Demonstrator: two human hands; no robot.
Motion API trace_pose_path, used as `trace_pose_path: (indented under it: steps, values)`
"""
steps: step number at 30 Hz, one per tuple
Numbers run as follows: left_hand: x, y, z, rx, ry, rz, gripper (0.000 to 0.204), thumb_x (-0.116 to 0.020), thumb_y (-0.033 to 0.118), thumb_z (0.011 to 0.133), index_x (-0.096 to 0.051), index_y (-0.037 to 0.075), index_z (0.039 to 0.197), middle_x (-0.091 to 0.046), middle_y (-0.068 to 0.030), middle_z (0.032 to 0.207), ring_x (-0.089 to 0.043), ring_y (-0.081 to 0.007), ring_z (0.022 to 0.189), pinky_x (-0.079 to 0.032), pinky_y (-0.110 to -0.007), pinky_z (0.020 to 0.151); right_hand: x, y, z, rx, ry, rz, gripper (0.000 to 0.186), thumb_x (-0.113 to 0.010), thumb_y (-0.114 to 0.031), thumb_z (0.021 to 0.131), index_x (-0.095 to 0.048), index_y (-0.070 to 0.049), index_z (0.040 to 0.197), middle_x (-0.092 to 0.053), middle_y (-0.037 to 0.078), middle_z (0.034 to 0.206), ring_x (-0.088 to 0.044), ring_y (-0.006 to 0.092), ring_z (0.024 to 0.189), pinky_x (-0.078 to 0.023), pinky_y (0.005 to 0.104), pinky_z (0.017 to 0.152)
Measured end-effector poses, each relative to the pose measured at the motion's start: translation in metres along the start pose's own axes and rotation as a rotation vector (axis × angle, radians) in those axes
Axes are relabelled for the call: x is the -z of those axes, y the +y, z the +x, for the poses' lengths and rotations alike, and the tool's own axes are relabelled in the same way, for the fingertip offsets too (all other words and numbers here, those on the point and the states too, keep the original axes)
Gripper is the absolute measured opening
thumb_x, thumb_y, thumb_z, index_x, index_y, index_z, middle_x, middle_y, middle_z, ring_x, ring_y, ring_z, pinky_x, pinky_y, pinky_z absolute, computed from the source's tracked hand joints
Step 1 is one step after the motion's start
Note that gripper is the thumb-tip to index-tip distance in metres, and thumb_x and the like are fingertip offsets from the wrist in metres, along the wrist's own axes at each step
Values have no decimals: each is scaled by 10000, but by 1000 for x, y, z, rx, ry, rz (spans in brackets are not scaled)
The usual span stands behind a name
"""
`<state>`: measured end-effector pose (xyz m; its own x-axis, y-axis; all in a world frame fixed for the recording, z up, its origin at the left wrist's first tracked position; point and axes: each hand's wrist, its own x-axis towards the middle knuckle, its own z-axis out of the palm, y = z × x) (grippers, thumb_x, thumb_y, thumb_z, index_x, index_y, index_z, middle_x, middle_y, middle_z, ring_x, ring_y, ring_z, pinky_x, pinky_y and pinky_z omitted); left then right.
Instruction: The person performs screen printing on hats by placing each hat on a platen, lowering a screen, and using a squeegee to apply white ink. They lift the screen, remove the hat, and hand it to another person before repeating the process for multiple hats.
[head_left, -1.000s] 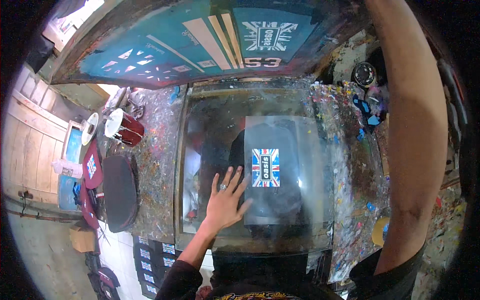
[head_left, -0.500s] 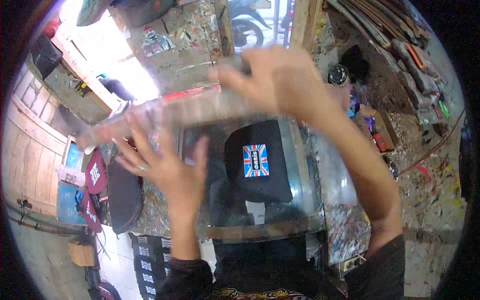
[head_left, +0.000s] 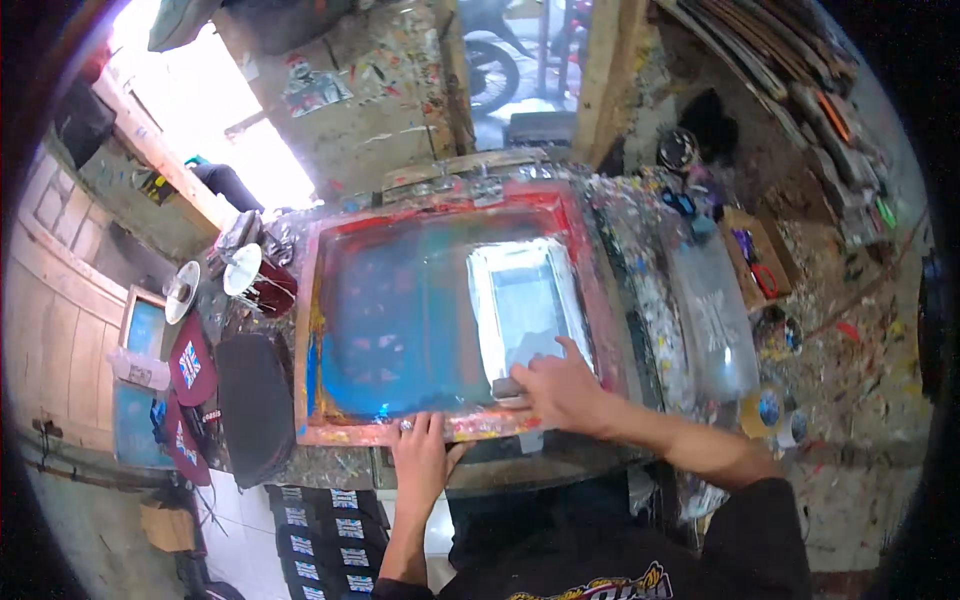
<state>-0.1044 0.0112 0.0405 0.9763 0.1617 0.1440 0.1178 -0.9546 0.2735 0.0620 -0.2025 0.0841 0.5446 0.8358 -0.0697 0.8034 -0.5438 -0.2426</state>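
Note:
A wooden screen printing frame [head_left: 306,345], its mesh stained blue and its rim smeared red, lies flat on the worktable. White ink borders a pale rectangle [head_left: 528,290] on the mesh's right side. My left hand [head_left: 420,462] grips the near rim, fingers over the top. Near that rim, toward the right, my right hand [head_left: 566,392] is closed around a small dark squeegee [head_left: 508,387] resting on the mesh at the near end of the white ink. The squeegee's blade edge is hidden. Whatever lies under the screen is mostly covered.
Left of the frame are a dark padded panel [head_left: 250,405], an ink-streaked tub [head_left: 265,282] and maroon printed pieces [head_left: 187,360]. Printed black pieces [head_left: 350,528] lie below the table edge. A clear plastic bag [head_left: 712,320] and a cardboard box [head_left: 740,228] sit at right.
The raised screen has come down flat, covering the black printed piece. My left hand moved down to the near rim. My right hand came from the far side to the squeegee.

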Motion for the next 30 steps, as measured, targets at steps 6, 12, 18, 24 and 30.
trace_pose_path:
  steps: [6,12,18,24,30]
  values:
    - [-2,1,1,-39,61,-45,545,-811,457,795,-652,46,1115,-653,-119,1064,-614,-329,1072,-377,-536,1054,0,82,103,-53,381,-187,176,-533,-104,920,-623,-129,1069,-698,135,917,-706,337,917,-368,673,1036]
    - [0,0,2,-5,30,-13,554,-812,441,782,-645,33,1118,-650,-117,1070,-611,-327,1070,-379,-512,1061,11,107,110,192,192,-182,201,-592,-131,882,-607,-108,1081,-711,138,887,-719,351,854,-501,521,800]
    - [-5,4,5,-2,-7,-80,593,-863,369,724,-637,17,1145,-656,-121,1120,-609,-329,1087,-374,-516,1057,33,151,163,45,257,-236,132,-540,-81,925,-569,-84,1053,-701,140,921,-702,369,915,-468,582,885]
    - [3,0,1,22,-58,-45,599,-872,373,709,-652,26,1146,-660,-120,1103,-604,-330,1097,-374,-508,1049,6,101,84,87,171,-87,272,-570,-56,901,-536,-102,1167,-663,101,947,-680,346,967,-415,659,936]
    - [12,2,8,-16,-48,-52,528,-864,415,732,-678,62,1078,-653,-84,970,-619,-299,998,-407,-465,931,15,23,-17,104,-9,39,302,-628,-119,906,-533,-81,1190,-654,125,1000,-680,347,993,-414,637,972]
